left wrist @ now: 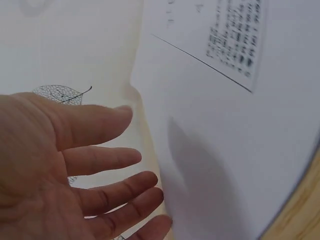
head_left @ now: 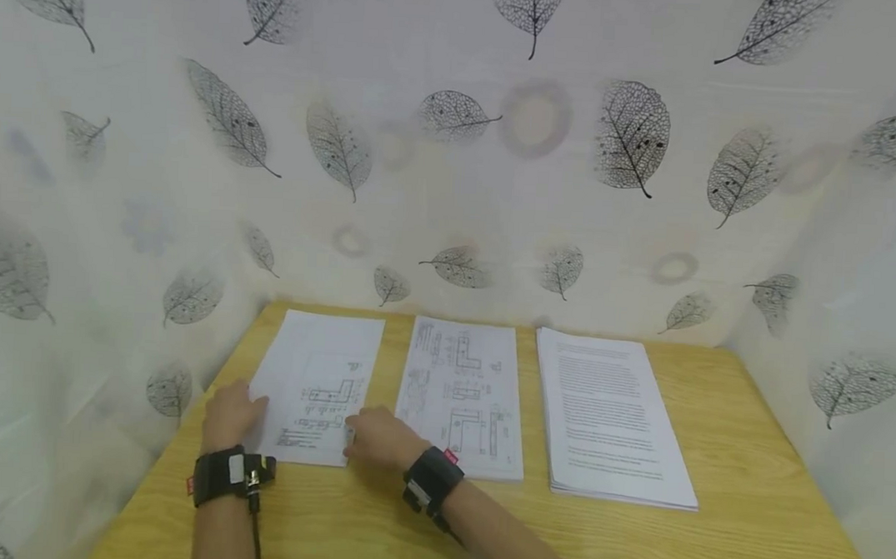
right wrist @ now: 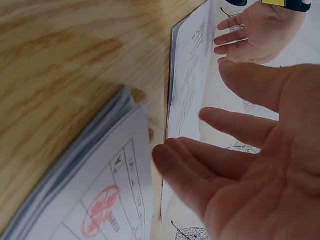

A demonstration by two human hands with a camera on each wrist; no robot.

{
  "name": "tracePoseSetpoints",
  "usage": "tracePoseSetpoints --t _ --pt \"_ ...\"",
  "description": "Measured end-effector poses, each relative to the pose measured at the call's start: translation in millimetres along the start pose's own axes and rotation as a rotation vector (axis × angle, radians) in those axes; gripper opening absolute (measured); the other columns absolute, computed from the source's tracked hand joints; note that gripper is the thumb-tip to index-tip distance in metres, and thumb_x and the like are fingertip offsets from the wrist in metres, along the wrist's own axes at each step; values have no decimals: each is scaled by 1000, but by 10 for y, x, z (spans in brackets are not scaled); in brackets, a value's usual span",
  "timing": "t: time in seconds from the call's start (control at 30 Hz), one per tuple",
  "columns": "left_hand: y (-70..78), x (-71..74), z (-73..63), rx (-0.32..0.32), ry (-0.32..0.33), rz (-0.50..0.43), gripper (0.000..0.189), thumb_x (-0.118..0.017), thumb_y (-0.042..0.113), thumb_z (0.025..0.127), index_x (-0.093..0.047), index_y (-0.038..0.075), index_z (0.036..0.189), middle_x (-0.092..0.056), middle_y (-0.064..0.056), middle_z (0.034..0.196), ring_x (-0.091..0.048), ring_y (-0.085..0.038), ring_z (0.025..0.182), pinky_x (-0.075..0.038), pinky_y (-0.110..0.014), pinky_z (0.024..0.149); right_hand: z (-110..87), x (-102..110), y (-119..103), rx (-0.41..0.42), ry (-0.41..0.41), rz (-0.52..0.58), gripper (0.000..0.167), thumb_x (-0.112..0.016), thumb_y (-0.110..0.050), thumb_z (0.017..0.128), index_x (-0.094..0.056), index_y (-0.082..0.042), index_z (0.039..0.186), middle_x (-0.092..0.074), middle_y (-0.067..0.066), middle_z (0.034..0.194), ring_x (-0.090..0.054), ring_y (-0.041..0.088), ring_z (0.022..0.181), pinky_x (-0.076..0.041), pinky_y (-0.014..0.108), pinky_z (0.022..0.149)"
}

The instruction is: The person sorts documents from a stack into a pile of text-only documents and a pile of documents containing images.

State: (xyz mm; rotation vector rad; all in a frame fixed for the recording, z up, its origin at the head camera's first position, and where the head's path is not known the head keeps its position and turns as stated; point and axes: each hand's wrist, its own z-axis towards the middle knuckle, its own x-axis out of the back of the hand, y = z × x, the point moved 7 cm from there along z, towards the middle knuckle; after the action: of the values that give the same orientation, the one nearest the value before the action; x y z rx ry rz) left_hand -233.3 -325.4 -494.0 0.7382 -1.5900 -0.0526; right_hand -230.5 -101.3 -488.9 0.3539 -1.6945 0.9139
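Drawing-printed sheets (head_left: 313, 340) lie at the left of the table. At their left edge is my left hand (head_left: 228, 416), its fingers spread and fairly straight in the left wrist view, fingertips close to the edge of a white sheet (left wrist: 210, 135). Near their lower right edge sits my right hand (head_left: 384, 438), just left of a second set of drawing sheets (head_left: 480, 393). Its fingers are loosely extended in the right wrist view, beside a paper stack with a red stamp (right wrist: 101, 211); nothing is gripped. Whether the fingertips touch paper, I cannot tell.
A thicker stack of text-printed pages (head_left: 614, 420) lies on the right. All the paper rests on a wood-grain table (head_left: 746, 509). A white leaf-patterned curtain (head_left: 452, 196) hangs at the back and sides. Each wrist wears a black strap (head_left: 217, 476) with a camera.
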Motion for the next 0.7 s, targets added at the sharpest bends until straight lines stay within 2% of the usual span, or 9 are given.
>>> tracePoseSetpoints --t 0.2,0.4,0.57,0.7 --pt "-50 -79 19 67 -30 51 51 -52 18 83 -41 -17 119 -39 -40 109 -37 -53 100 -35 -64 82 -10 -53 -3 -16 -26 -77 22 -66 -38 85 -67 -20 97 -52 -10 78 -45 7 74 -35 19 67" --pt "-76 -109 37 88 -1 71 47 -56 13 82 -43 -18 115 -36 -39 104 -36 -52 97 -38 -62 79 -27 -61 -4 -12 -46 -79 21 -63 -39 87 -67 -20 94 -51 -9 78 -44 8 76 -35 18 65" --pt "-32 -98 17 79 50 43 48 -57 9 82 -42 -18 118 -39 -40 106 -40 -51 97 -41 -59 76 -35 -53 -4 -5 -44 -92 20 -62 -38 88 -66 -19 92 -50 -9 78 -44 8 76 -34 18 63" --pt "57 -86 23 37 61 -5 55 -55 5 83 -35 -15 130 -44 -40 115 -47 -52 101 -43 -57 77 -33 -49 6 -6 -35 -100 19 -63 -38 87 -66 -19 91 -49 -8 77 -44 8 75 -34 19 63"
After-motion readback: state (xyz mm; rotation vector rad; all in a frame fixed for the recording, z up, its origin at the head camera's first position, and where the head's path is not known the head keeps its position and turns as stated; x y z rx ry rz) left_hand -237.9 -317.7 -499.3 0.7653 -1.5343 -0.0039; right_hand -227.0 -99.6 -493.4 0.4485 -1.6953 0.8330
